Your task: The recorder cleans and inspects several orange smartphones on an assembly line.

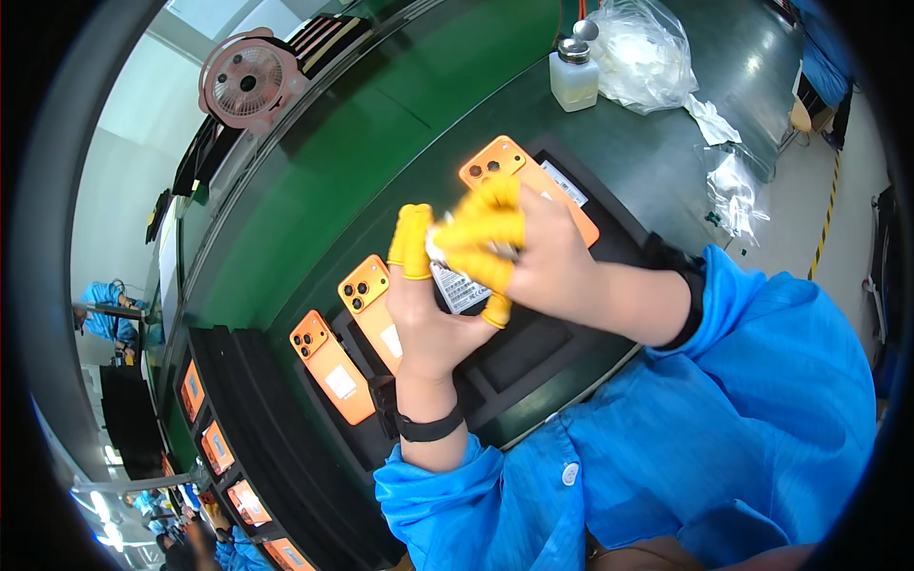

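Yellow finger cots cover the fingertips of both hands. My left hand (pixel 428 319) is curled around a flat thing with a white printed label (pixel 460 290), its fingers along one side and its thumb on the other. My right hand (pixel 547 247), slightly blurred, comes over it from the right with bunched fingers. At those fingertips is a small white wad (pixel 435 245), perhaps a wipe, mostly hidden. An orange phone (pixel 571 214) lies back up behind my right hand. Left of my left hand are a second orange phone (pixel 365 290) and a third (pixel 333 366), both with white stickers.
The phones lie on a black tray (pixel 533 362) upon a green bench (pixel 381 143). At the back stand a pump bottle (pixel 574 76) and a clear plastic bag (pixel 643 57). Black trays with more orange phones (pixel 217 447) are at lower left; a fan (pixel 249 81) stands at upper left.
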{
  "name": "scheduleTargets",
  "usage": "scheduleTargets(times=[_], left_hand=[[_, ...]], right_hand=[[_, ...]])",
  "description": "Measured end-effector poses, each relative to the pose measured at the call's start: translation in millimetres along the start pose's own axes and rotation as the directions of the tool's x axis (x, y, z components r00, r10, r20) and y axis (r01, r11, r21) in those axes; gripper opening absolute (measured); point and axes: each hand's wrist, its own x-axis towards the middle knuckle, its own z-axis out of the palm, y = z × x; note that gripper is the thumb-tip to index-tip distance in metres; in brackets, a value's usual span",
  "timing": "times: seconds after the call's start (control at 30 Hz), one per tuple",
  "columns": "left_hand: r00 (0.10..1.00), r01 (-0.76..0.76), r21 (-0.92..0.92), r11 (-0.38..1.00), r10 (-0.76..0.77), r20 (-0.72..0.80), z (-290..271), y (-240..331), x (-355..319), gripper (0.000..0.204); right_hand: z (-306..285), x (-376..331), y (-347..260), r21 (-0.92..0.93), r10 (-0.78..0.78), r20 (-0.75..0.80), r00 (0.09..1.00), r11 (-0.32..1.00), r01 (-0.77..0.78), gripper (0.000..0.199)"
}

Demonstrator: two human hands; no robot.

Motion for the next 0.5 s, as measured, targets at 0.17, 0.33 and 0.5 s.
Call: scheduleTargets(times=[0.17,0.33,0.5], left_hand=[[1.0,0.014,0.026,1.0,-0.014,0.009,3,0,0,0.076],[0.998,0.024,-0.043,0.999,-0.027,-0.063,1,-3,2,0.076],[0.996,0.064,-0.062,0.996,-0.068,-0.064,2,-3,1,0.078]], right_hand=[[11,13,10,0.055,-0.008,-0.052,0.999,0.998,0.011,0.017],[-3,-18,3,0.008,-0.033,-0.006,0.999,0.999,0.033,0.018],[-19,-33,10,0.169,0.01,0.104,0.995,0.985,-0.027,0.019]])
